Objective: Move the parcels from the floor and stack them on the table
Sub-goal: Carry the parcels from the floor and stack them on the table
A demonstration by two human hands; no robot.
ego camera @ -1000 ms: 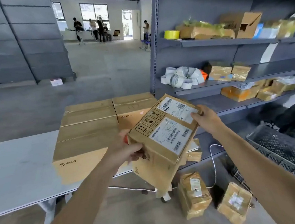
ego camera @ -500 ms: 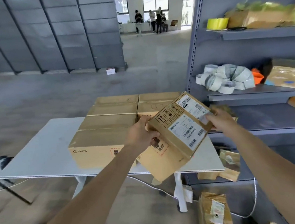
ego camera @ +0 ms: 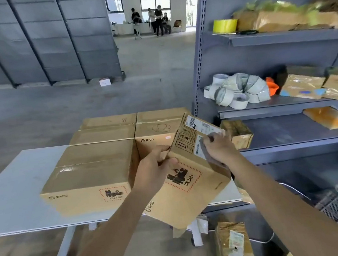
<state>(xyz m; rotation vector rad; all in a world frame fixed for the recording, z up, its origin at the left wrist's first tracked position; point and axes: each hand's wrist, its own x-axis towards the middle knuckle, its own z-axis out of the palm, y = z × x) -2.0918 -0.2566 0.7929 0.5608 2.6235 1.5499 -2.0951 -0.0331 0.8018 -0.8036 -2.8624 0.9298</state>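
Gripping the tilted PICO parcel (ego camera: 190, 189), left hand (ego camera: 157, 166) and right hand (ego camera: 218, 149) should level it. Set it at three o'clock of the front box (ego camera: 90, 175).

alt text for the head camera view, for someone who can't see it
A left hand and a right hand grip a tilted cardboard parcel above the near edge of a white table, beside brown boxes lying on it. Grey shelving with tape rolls stands to the right; a second parcel lies on the floor below.
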